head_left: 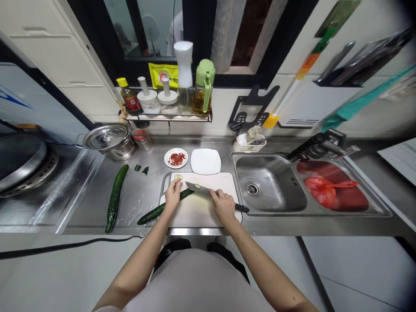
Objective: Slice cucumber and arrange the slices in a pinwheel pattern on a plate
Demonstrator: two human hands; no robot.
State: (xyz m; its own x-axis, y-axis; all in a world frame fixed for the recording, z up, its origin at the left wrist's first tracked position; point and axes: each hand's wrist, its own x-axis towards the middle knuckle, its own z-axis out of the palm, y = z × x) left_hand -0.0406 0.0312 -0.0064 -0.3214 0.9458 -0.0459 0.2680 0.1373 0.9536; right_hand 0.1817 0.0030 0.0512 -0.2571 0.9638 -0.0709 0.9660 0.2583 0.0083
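My right hand (pixel 224 205) grips a kitchen knife (pixel 205 190) by its black handle, the blade pointing left above the cutting board (pixel 208 216). A cucumber slice (pixel 197 186) sticks to the blade. My left hand (pixel 173 195) is at the board's left side, fingers curled together; whatever they pinch is too small to make out. Just beyond its fingertips lie cucumber slices (pixel 178 177). Under the left hand, a cut cucumber (pixel 152 215) lies slantwise, partly on the board and partly over its left edge; its cut end is close to the blade.
Left on the steel counter lie a whole cucumber (pixel 116 200) and two cucumber ends (pixel 144 170). Behind the board stand a plate of chopped red chilli (pixel 167 158) and a white plate (pixel 206 161). A lidded pot (pixel 118 147) stands back left; a double sink (pixel 273 184) is to the right.
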